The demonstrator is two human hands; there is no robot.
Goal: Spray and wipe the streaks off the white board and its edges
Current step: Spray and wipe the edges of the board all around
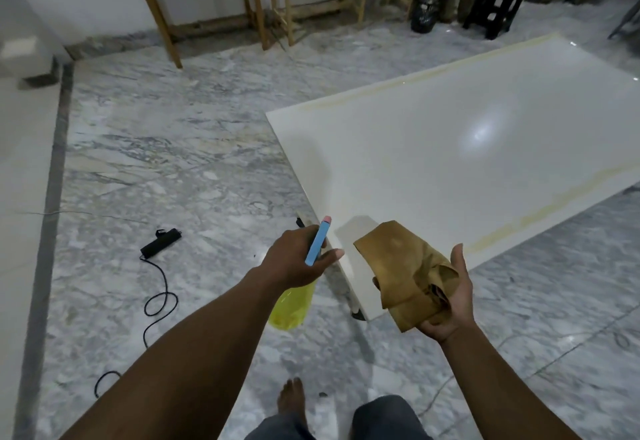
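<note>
So the white board [467, 148] is lying flat on a grey-veined marble floor [173, 148], taking up the right side of the room. It's glossy, with a light glare in the middle and yellowish streaks running along its far and near long edges. The left hand [298, 259] is wrapped around a spray bottle [294, 304] with a yellow body and blue trigger head, held just off the board's near corner. The right hand [450, 301] is closed on a folded tan cloth [405, 266], palm up, over that same corner. Wooden frame legs [166, 20] stand along the back wall, with a black stool [495, 3] and a dark bin [427, 9] near them. A black corded device [161, 242] sits on the floor to the left.
</note>
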